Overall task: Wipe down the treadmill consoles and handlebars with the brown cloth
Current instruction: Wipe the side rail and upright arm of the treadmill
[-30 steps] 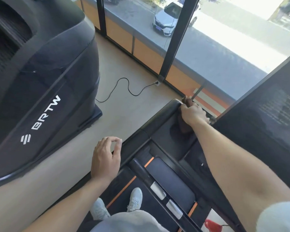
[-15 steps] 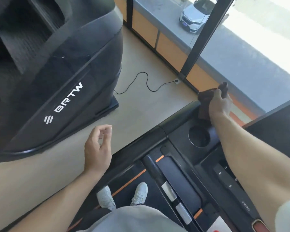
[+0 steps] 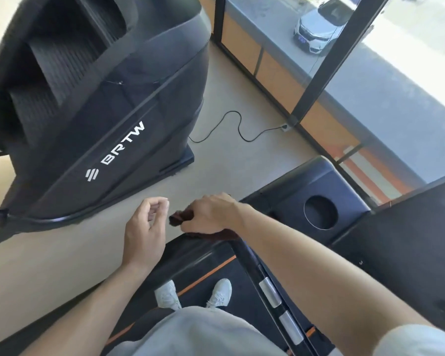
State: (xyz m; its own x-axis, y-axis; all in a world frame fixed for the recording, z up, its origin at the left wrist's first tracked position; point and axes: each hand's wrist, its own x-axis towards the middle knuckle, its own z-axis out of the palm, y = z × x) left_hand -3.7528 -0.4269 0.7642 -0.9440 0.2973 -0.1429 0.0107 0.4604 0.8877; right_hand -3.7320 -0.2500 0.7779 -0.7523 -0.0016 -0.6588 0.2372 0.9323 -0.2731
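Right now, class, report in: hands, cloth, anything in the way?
Right hand grips brown cloth, pressed on the treadmill's left handlebar. Left hand empty, loosely curled, hanging beside it. Nothing blocking the bar.

cloth: dark brown fabric cloth (image 3: 180, 217), bunched up, draped over the left handlebar, gripped under right hand (image 3: 211, 214); one end sticks out twd left.
handlebar: black rounded treadmill side rail (image 3: 190, 244), runs diag. from lower left up to the console.
console: matte black plastic treadmill console (image 3: 293, 201) w/ round cup-holder recess (image 3: 320, 212), upper right of cloth, not touching it.
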